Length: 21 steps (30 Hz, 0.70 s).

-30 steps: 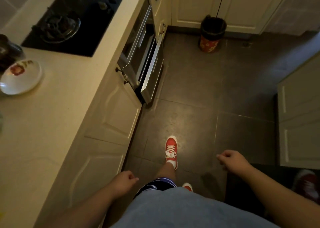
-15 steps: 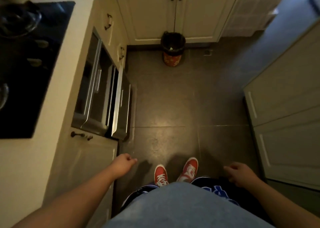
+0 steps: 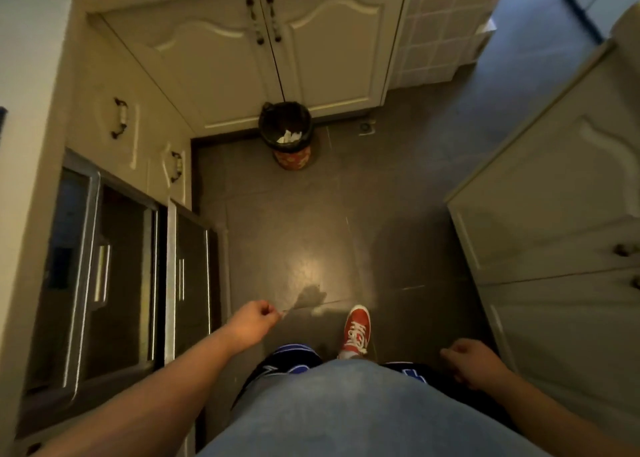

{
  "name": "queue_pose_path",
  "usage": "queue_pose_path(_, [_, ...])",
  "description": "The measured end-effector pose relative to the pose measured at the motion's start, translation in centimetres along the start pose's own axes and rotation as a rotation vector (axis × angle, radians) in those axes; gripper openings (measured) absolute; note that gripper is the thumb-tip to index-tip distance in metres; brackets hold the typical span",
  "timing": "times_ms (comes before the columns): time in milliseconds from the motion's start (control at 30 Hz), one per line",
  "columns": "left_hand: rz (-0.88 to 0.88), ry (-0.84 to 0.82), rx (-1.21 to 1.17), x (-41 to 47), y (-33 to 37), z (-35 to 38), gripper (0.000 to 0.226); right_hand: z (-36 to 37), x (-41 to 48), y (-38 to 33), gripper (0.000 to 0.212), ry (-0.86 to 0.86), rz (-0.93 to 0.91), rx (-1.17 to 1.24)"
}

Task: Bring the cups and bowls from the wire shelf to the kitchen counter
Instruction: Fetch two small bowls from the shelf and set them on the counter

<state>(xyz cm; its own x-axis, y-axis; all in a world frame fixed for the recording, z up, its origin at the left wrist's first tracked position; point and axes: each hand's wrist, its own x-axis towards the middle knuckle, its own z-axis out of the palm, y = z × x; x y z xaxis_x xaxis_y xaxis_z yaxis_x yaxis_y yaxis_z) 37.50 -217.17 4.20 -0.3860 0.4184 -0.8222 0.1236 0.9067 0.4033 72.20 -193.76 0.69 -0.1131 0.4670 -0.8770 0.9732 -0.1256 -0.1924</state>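
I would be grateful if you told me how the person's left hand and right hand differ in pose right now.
The left hand is stretched forward on an extended arm, beside the steel appliance door; the right hand sits drawn back near the hip. The left hand appears higher in the frame, over the dark floor; the right hand is by the white cabinet. Both are loosely curled and hold nothing.

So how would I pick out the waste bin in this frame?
Look to the far end of the dark tiled floor, at the foot of the cream double-door cupboard. The bin stands there: small, round, black-lined, red patterned base, white paper inside, the only loose thing on the floor.
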Motion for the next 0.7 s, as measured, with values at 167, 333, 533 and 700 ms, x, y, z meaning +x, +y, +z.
queue_pose_path(167, [-0.062,0.027,-0.015,2.3,1.9,-3.4,0.018,-5.7,3.9,-9.4,0.023,0.016,-0.099,-0.023])
queue_pose_path(333, [-0.133,0.011,0.029,7.2,2.9,-7.8,0.014,-10.3,8.7,-19.0,0.024,0.040,-0.173,0.001])
queue_pose_path(533, [-0.085,-0.012,0.177,15.6,8.0,-15.8,0.015,-15.2,12.7,-26.8,0.025,0.070,-0.157,0.101])
queue_pose_path(700, [-0.008,-0.037,0.277,21.8,16.9,-23.0,0.015,-18.4,13.3,-28.5,0.022,0.114,-0.056,0.224])
